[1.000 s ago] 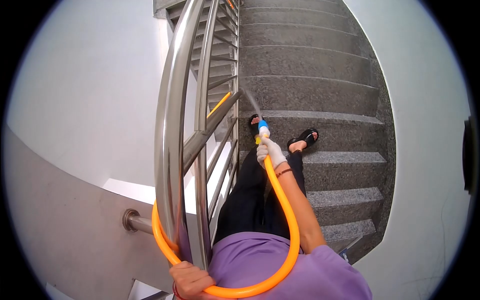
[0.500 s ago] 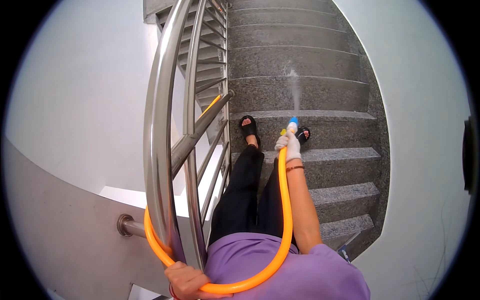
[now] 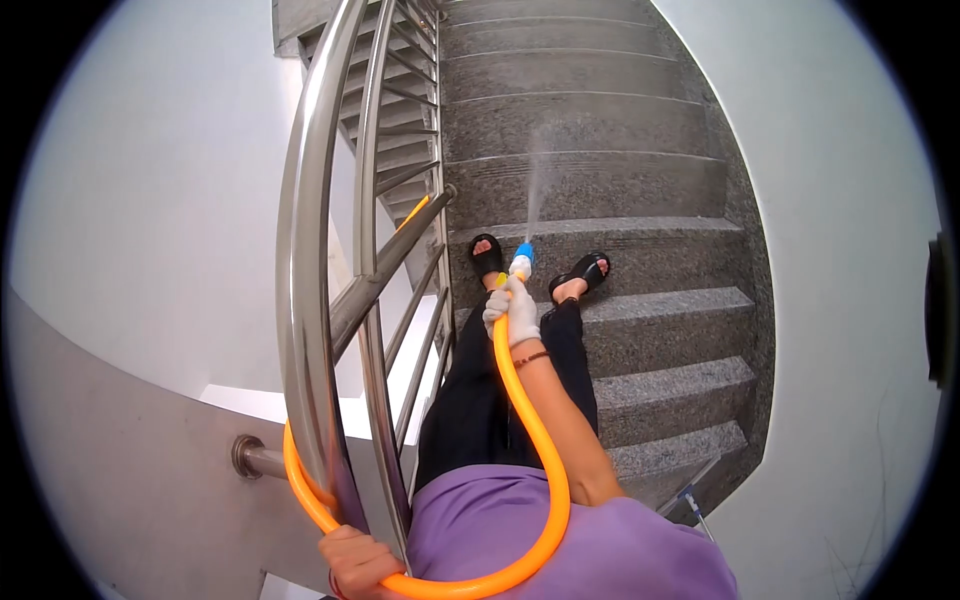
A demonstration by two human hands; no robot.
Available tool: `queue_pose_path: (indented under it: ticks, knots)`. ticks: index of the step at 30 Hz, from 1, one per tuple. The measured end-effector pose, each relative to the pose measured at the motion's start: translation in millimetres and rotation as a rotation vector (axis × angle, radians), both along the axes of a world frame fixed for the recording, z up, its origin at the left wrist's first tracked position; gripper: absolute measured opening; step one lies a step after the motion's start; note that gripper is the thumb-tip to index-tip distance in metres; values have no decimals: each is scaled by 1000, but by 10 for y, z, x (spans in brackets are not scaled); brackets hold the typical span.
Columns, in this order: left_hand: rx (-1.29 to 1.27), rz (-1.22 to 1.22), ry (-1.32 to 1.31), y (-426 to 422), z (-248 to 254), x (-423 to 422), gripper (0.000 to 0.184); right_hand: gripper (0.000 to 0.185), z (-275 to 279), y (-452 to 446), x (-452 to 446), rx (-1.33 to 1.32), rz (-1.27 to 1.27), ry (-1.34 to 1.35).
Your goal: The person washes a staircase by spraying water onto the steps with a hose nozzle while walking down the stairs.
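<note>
My right hand, in a white glove, is closed round the orange hose just behind its blue-and-white spray nozzle. A fine jet of water leaves the nozzle and strikes the grey speckled stairs ahead. Bare, my left hand grips the same hose lower down, beside the foot of the railing. Between the two hands the hose bends in a wide loop across my front. From the left hand it runs up and behind the metal handrail.
A shiny metal railing stands along the left, with another flight behind it. The orange hose reappears beyond the bars. A white wall closes the right side. My feet in black sandals are on the steps. A thin-handled tool leans at lower right.
My right hand and the nozzle have swung to the left, and the water jet has moved left with them. My right sandal now shows fully. The left hand still grips the hose.
</note>
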State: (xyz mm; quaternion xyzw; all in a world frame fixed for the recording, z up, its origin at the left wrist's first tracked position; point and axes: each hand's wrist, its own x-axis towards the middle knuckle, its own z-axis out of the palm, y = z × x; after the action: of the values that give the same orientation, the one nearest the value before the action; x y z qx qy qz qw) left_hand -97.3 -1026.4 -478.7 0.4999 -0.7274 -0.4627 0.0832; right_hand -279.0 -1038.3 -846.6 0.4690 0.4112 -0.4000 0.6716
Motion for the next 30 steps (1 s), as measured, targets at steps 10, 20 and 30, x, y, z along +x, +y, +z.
queue_pose_path:
  ticks: [10, 20, 30]
  knots:
    - [-3, -51, -79, -17, -18, -27, 53, 30, -259, 55, -663, -9, -86, 124]
    - [-36, -45, -62, 15, -28, -27, 52, 32, -26, 105, -1334, -67, -230, 415]
    - [-64, 153, 21, 61, 29, -33, 52, 36, 276, 44, 371, -128, -376, -519]
